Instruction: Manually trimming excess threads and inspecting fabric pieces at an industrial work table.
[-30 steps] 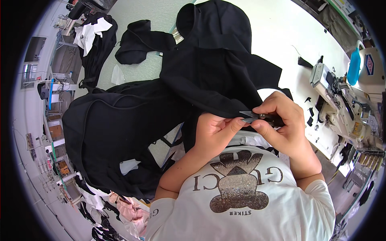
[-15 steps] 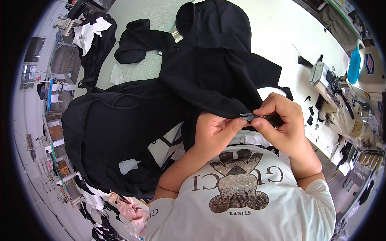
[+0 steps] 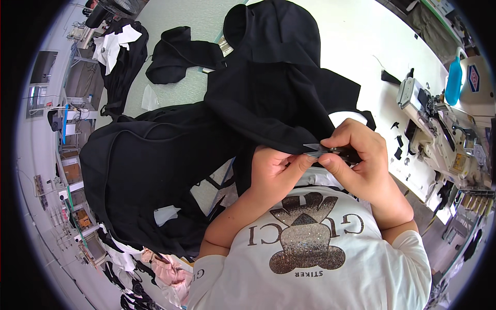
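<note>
Close to my chest, my left hand (image 3: 278, 168) pinches the edge of a black fabric garment (image 3: 268, 98) between thumb and fingers. My right hand (image 3: 359, 152) is closed round small thread snips (image 3: 324, 150), their metal blades pointing left. The blades lie at the fabric edge, right beside my left thumb, and look slightly parted. Most of the snips' dark body is hidden in my right palm. The garment spreads away from me over the table, with a hood-like rounded piece (image 3: 284, 31) at its far end.
More black fabric (image 3: 150, 170) is heaped on the left, a small white scrap (image 3: 166, 215) on it. A folded black piece (image 3: 181, 54) lies farther back. On the right of the white table (image 3: 361, 41) stands a sewing machine (image 3: 470, 88), with dark scraps (image 3: 398, 147) nearby.
My right hand and the snips have shifted slightly left, and the blades appear a little wider apart. My left hand keeps its pinch on the fabric in nearly the same place.
</note>
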Demonstrator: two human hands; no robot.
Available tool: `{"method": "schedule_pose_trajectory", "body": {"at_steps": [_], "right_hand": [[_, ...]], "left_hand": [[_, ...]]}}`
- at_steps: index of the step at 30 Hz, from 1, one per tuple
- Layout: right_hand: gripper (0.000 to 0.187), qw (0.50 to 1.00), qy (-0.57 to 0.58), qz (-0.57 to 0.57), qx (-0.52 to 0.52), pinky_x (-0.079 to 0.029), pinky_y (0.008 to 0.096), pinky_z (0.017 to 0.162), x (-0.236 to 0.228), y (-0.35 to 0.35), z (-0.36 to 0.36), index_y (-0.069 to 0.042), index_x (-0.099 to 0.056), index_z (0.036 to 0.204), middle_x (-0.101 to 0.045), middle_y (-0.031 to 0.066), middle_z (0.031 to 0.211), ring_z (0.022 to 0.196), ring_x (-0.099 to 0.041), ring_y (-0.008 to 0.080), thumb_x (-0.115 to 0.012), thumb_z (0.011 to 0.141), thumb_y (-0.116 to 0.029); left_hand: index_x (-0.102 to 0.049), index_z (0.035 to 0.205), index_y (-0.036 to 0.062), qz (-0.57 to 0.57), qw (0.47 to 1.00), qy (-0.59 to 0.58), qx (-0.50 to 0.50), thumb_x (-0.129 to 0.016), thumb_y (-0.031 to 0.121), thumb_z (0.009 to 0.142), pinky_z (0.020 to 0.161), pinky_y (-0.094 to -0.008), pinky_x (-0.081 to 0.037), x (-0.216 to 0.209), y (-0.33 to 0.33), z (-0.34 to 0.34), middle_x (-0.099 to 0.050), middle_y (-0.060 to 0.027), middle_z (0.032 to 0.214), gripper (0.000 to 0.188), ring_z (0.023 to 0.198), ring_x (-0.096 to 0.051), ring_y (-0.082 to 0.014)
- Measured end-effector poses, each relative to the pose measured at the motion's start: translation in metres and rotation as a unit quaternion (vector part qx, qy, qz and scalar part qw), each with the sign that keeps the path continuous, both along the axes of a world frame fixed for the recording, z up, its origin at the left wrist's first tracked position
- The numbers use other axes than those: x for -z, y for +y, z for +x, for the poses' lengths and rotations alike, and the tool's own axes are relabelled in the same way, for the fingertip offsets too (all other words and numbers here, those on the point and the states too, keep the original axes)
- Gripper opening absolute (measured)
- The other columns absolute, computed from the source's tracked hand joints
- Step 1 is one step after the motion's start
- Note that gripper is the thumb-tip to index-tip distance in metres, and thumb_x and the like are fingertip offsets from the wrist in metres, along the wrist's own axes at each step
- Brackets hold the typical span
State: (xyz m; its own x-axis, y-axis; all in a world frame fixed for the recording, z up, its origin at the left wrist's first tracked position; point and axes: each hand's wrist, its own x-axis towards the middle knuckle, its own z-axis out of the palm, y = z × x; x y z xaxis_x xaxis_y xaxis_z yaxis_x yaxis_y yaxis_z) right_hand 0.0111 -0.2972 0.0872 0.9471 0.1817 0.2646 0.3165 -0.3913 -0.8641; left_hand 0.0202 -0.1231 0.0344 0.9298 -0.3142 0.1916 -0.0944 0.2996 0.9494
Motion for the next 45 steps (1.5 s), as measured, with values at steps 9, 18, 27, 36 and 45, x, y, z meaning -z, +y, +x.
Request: {"method": "schedule_pose_trajectory", "body": {"at_steps": [9, 18, 27, 36, 45], "right_hand": [[0.021, 1.0, 0.028, 0.01, -0.004, -0.04, 0.0238, 0.052, 0.004, -0.002, -0.003, 0.002, -0.059, 0.081, -0.058, 0.0075, 0.072, 0.06, -0.054, 0.0137, -0.074, 0.076, -0.011], [0.019, 0.999, 0.037, 0.021, 0.007, -0.042, 0.0273, 0.051, 0.004, -0.004, -0.004, 0.002, -0.06, 0.081, -0.057, 0.0098, 0.07, 0.058, -0.056, 0.0199, -0.075, 0.074, -0.008], [0.022, 0.999, -0.042, -0.015, -0.003, -0.042, 0.0277, 0.048, 0.003, 0.004, -0.002, 0.002, -0.059, 0.082, -0.057, 0.0108, 0.072, 0.055, -0.056, 0.0212, -0.076, 0.071, -0.006], [0.019, 0.999, -0.042, -0.026, 0.003, -0.042, 0.0274, 0.048, 0.004, 0.004, -0.002, 0.002, -0.059, 0.08, -0.057, 0.0108, 0.07, 0.055, -0.056, 0.0206, -0.075, 0.071, -0.004], [0.029, 0.916, 0.202, 0.341, 0.066, -0.031, 0.0166, 0.056, 0.016, -0.01, -0.003, -0.001, -0.059, 0.096, -0.051, -0.004, 0.072, 0.06, -0.04, 0.0014, -0.06, 0.092, -0.03]], "left_hand": [[-0.066, 0.089, -0.0028, 0.021, 1.0, -0.005, -0.01, -0.067, 0.0, 0.084, 0.049, -0.0175, -0.031, 0.002, 0.001, -0.001, -0.058, 0.0012, 0.067, 0.007, 0.056, -0.045, -0.0009], [-0.067, 0.088, -0.0018, 0.047, 0.998, -0.029, -0.02, -0.069, 0.003, 0.083, 0.048, -0.0185, -0.032, 0.001, 0.003, 0.0, -0.057, 0.0009, 0.063, 0.007, 0.054, -0.045, -0.0019], [-0.067, 0.088, -0.0013, 0.052, 0.997, -0.047, -0.03, -0.068, 0.002, 0.083, 0.05, -0.0195, -0.034, 0.002, 0.0, 0.0, -0.059, -0.0004, 0.064, 0.007, 0.055, -0.047, -0.0032], [-0.067, 0.087, -0.0012, 0.067, 0.997, -0.042, -0.021, -0.068, 0.001, 0.082, 0.051, -0.0198, -0.037, 0.004, 0.003, 0.0, -0.061, -0.0015, 0.066, 0.006, 0.056, -0.05, -0.0038], [-0.066, 0.085, -0.0013, 0.079, 0.996, -0.044, -0.019, -0.068, 0.003, 0.082, 0.05, -0.0196, -0.035, 0.004, 0.007, -0.001, -0.061, -0.0024, 0.065, 0.005, 0.054, -0.049, -0.0048]]}}
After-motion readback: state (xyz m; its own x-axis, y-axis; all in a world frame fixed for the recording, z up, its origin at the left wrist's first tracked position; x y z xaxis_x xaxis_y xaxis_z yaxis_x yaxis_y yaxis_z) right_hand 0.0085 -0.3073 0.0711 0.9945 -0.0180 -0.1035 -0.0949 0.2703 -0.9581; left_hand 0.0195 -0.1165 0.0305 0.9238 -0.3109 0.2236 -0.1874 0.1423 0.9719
